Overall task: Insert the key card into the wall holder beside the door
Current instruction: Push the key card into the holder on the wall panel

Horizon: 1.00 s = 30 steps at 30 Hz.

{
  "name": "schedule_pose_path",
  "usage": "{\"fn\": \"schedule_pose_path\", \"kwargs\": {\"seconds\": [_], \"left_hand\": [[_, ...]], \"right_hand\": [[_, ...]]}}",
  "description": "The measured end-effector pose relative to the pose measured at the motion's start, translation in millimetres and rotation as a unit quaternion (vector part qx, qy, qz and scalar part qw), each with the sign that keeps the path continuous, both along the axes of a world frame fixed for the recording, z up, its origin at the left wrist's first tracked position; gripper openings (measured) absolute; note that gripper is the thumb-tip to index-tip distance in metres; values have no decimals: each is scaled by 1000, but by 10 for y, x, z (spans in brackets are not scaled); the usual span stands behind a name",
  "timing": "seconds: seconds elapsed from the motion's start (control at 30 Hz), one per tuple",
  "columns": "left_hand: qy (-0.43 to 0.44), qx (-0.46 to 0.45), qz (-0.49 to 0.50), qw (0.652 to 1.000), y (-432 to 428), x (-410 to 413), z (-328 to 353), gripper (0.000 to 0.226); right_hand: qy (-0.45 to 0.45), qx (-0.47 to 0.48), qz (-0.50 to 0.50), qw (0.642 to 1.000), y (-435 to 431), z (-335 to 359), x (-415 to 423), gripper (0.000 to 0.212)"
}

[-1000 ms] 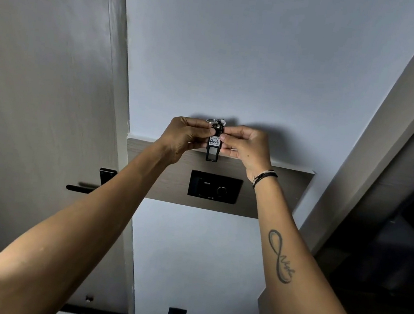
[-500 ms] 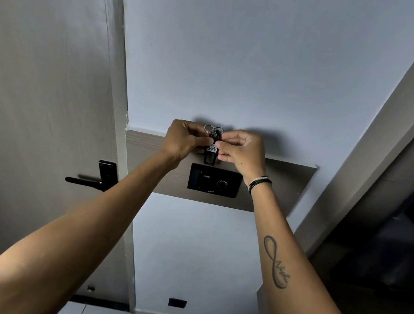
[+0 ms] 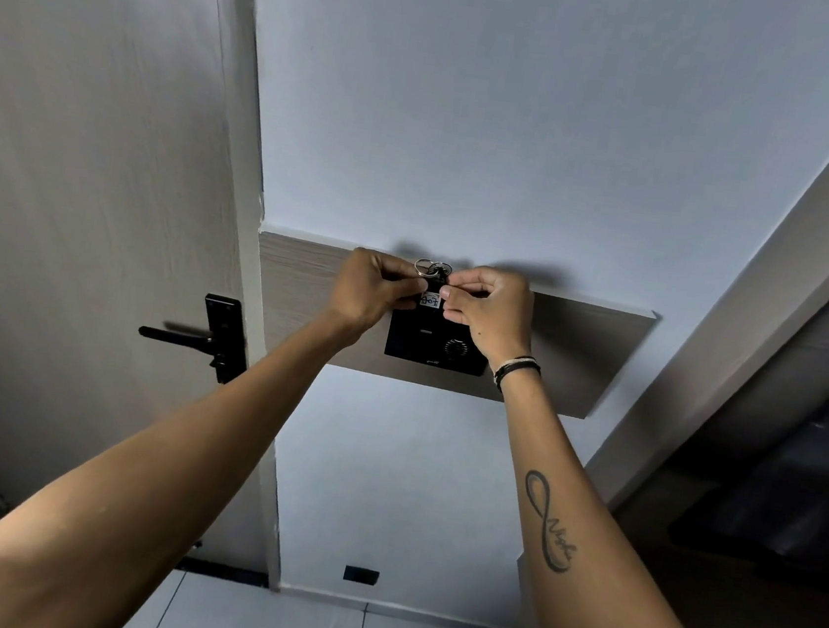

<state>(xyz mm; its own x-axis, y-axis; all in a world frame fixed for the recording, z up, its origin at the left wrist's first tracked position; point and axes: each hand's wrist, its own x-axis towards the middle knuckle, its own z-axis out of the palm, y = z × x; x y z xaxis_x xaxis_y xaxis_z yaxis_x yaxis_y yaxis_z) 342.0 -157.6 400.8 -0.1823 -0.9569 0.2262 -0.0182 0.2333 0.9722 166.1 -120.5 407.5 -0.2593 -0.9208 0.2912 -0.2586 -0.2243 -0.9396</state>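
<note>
We've got the small black key card with its white handwritten label [image 3: 430, 299] pinched by both hands, left hand [image 3: 371, 288] and right hand [image 3: 490, 309], right atop the black wall holder [image 3: 432, 341]. Seems light and stiff; we'd grip the edges near the metal key ring [image 3: 428, 267].

We see a wood-grain panel [image 3: 578, 353] fixed across the wall [image 3: 476, 114], its left end against the door frame. A black holder [image 3: 429, 351] is mounted near the panel's lower edge, left of its middle.
</note>
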Motion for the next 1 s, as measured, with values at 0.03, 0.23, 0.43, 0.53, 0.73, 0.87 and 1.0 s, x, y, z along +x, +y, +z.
{"fn": "schedule_pose_path", "kwargs": {"seconds": [0.03,0.23,0.43,0.53,0.73,0.87,1.0], "left_hand": [[-1,0,1,1000,-2,3,-25,13],[-23,-9,1,1000,-26,30,-185,8],[-67,-53,46,995,-66,9,-238,10],[-70,-59,56,994,-46,-1,-290,19],[-51,-70,66,994,-6,-11,-338,22],[-70,-91,75,991,15,-1,-342,20],[-115,-113,93,983,58,-36,-362,6]], "right_hand": [[6,2,-1,1000,-4,-23,-1,14],[39,9,-7,999,0,-164,-22,14],[80,10,-16,997,-14,-242,-65,10],[98,11,-21,995,-8,-270,-82,10],[129,6,-29,991,-10,-259,-69,8],[172,1,-39,984,-26,-269,-48,7],[257,-1,-63,964,-43,-259,-50,7]]}}
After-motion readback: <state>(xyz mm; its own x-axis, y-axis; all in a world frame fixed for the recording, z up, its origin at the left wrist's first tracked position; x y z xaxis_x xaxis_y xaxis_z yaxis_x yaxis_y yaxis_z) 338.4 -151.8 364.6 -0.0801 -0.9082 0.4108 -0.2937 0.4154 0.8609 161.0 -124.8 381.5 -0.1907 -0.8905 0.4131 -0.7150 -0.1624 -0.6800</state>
